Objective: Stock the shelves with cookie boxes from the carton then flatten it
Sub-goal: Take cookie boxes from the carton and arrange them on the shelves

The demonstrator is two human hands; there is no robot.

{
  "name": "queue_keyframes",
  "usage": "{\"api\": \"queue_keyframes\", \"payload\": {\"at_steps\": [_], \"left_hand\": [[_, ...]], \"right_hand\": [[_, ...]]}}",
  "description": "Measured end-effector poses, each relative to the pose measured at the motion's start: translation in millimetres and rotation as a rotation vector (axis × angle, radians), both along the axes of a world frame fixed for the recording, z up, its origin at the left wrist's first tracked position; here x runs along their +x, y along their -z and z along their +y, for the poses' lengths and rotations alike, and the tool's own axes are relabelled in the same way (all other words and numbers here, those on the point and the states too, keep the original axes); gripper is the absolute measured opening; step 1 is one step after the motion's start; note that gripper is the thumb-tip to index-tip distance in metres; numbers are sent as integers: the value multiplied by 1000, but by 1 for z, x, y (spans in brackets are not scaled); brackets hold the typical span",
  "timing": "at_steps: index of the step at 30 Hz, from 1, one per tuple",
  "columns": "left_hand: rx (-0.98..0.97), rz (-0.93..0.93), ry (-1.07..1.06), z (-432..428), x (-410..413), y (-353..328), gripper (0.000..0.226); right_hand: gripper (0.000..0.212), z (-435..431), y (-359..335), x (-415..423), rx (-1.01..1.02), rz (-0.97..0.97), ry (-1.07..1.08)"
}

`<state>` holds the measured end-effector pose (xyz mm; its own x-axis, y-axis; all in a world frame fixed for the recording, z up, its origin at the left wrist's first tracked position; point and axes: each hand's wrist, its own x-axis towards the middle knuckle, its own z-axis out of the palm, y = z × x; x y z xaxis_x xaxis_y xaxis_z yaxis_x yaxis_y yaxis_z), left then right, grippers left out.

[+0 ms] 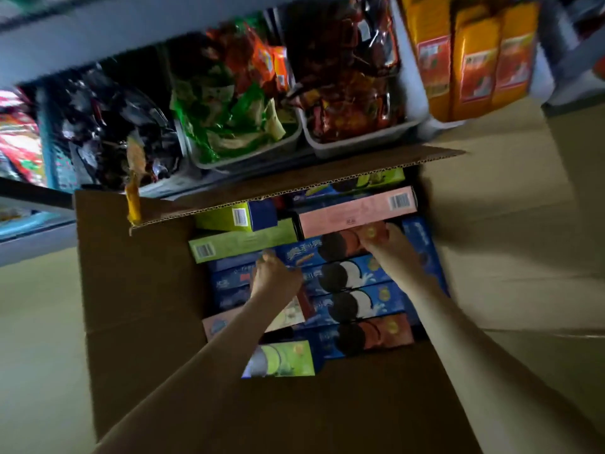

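Two bare forearms are reaching from the near edge of the picture down into an open cardboard carton (137,290), which is standing on the floor (39,322) in front of a shelf (29,247). Its flaps are standing open on all sides.

Cookie boxes are filling the carton, lying on their sides in rows. Several blue boxes (383,303) with a dark cookie printed on them are lying in the middle and along the right wall. A pink box (357,213) is lying at the far right corner, and a green box (242,240) and a yellow-green box (222,219) are lying at the far left corner. One more green box (284,358) is lying at the near edge.

The right grip (384,239) is grasping the right end of the farthest blue cookie box (304,253), just beside the pink box, with the fingers curling over its far edge. The left grip (275,275) is resting on the left part of the same box with bent fingers; the picture is blurred, so it is not possible to tell whether it is grasping the box or only touching it.

On the shelf, two grey bins (252,155) are holding green and red snack bags, and yellow packs (471,60) are standing at the right end.
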<state>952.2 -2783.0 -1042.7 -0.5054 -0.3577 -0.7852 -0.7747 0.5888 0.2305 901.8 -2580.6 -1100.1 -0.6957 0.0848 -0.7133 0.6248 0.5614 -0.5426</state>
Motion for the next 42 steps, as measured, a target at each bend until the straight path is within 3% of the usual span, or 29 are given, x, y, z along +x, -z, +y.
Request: {"api": "queue_keyframes", "payload": {"at_steps": [1,2,5,9,13,18,22,26,30,34,37,42], "left_hand": [[16,0,-74,1,-4,12,68],[48,-4,-152,3,-6,22,75],[107,-18,-263,9,-10,40,77],[30,36,-207,14,-9,18,65],[-43,-30,-249,16,-4,-23,67],[55,-58,-328,16,10,-94,66],[82,-53,-345,17,13,-180,59],[24,29,-340,25,12,-306,50],[-12,134,-184,21,4,-443,55],[-131,449,152,10,-5,-568,64],[-159,783,508,10,-10,-648,66],[-425,1032,799,1,-19,-743,81]], "right_hand": [[44,-2,11,-5,-37,-15,17],[54,-3,20,-9,-80,-52,53],[110,7,62,-13,-142,-91,164],[120,17,67,-6,-92,-107,207],[97,5,-11,-6,-110,-56,260],[48,-4,-128,3,-247,-68,254],[35,0,-229,18,-161,37,275],[42,-2,-355,27,-127,72,328],[43,-6,-490,28,-174,146,376],[64,-18,-611,25,-263,252,398],[51,-29,-691,17,-249,379,367],[42,-40,-804,11,-340,522,355]]}}
